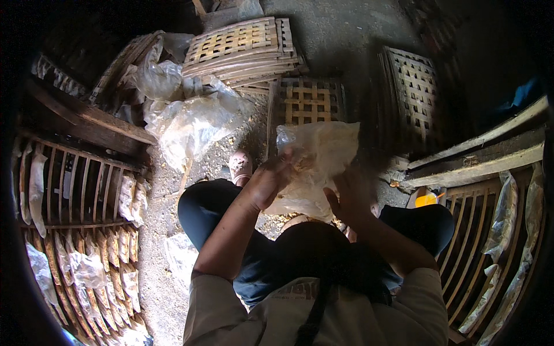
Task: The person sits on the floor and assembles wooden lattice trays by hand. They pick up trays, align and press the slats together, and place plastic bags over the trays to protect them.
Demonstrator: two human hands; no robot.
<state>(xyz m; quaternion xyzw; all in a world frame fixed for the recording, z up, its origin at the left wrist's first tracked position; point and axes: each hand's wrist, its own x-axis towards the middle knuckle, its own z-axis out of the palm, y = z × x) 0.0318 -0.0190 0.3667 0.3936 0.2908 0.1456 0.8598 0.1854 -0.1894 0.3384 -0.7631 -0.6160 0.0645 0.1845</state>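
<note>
In front of me, a thin, clear plastic bag or sheet (340, 141) stands up between my hands, with a pale, crumbly mass (304, 164) showing at it. My left hand (272, 180) is at the left side of the plastic, its slightly blurred fingers closed on it. At the lower right of the plastic is my right hand (350, 196), thumb apart from the fingers, whose tips are dark and smeared. More crumpled plastic (303, 199) with pale grains lies below, between my knees. Behind the plastic is a woven slatted rack (309, 101).
Stacked woven racks (236, 46) lie at the far left; others (412, 86) stand at the right. A large crumpled plastic sheet (190, 121) lies left of centre. Slatted shelves with wrapped slabs (95, 271) flank me, more slats (467, 254) at right, with an orange object (426, 199) nearby.
</note>
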